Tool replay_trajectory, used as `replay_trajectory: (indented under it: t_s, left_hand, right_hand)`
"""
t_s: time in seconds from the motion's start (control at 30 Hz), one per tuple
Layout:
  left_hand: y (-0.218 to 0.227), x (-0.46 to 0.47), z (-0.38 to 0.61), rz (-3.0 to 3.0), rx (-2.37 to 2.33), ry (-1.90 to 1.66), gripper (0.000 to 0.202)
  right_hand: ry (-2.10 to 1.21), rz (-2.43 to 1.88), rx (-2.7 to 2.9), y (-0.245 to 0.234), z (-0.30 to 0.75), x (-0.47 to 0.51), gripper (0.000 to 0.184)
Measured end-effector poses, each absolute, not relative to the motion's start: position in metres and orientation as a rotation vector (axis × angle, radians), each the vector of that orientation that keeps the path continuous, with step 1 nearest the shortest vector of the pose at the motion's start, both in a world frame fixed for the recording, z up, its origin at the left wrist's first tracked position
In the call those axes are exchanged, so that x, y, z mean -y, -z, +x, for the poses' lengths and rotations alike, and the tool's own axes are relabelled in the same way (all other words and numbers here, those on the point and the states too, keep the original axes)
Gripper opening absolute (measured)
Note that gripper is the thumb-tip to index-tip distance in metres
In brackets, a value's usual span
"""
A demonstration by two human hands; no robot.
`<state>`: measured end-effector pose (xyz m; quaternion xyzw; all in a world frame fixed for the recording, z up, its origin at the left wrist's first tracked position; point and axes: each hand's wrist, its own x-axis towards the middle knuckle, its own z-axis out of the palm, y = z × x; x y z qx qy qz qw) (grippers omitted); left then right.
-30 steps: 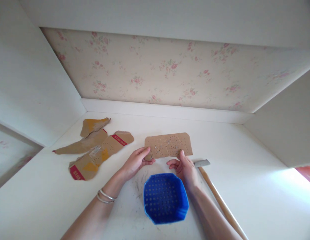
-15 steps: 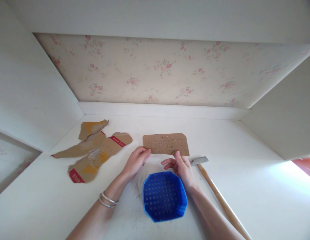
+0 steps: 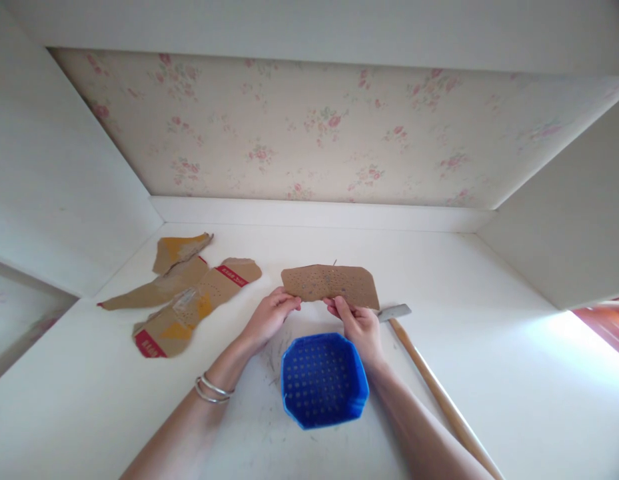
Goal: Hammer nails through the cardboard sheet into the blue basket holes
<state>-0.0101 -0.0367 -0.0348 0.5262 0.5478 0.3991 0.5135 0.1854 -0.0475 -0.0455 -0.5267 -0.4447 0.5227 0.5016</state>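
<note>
A brown piece of cardboard (image 3: 329, 281), pierced with many small holes, is held between both hands. My left hand (image 3: 270, 316) pinches its lower left corner between thumb and fingers. Along the lower edge, right of the middle, my right hand (image 3: 359, 330) grips it with the thumb in front. A thin dark sliver sticks up behind the cardboard's top edge; I cannot make out what it is. Just below the hands stands a blue plastic basket (image 3: 324, 383) with a perforated bottom.
A hammer-like tool with a grey metal head (image 3: 395, 312) and a long wooden handle (image 3: 439, 393) lies right of my right hand. Torn cardboard pieces (image 3: 189, 303) with red and yellow print lie on the left. White panels and a floral wall (image 3: 319, 133) enclose the white surface.
My right hand has closed on the cardboard's lower edge, its fingers now behind it. The cardboard looks slightly bent and tilted up. The camera view has shifted a little.
</note>
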Motion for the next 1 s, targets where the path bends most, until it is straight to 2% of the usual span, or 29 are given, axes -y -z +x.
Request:
replay_trajectory:
  t_s: [0.3,0.4,0.53,0.63,0.77,1.0]
  left_hand:
    - [0.036,0.037,-0.012,1.083,-1.108,-1.016,0.017]
    - [0.04,0.036,-0.012,0.913,-0.989,-1.066,0.007]
    - [0.045,0.031,-0.016,0.656,-0.916,-1.134,0.017]
    - [0.047,0.027,-0.021,0.503,-0.907,-1.152,0.012]
    - [0.046,0.024,-0.026,0.415,-0.889,-1.136,0.017]
    - [0.044,0.028,-0.019,0.55,-0.938,-1.15,0.01]
  right_hand:
    - [-1.132,-1.325,1.087,0.049,0.188,0.048,0.035]
    - [-1.106,-1.303,1.045,0.051,0.189,0.045,0.036]
    - [-1.137,-1.239,0.987,0.053,0.19,0.043,0.038]
    - [-1.174,-1.213,0.941,0.055,0.188,0.043,0.035]
    - [-1.192,-1.176,0.863,0.056,0.186,0.041,0.033]
    - [-1.245,-1.148,0.792,0.053,0.184,0.041,0.031]
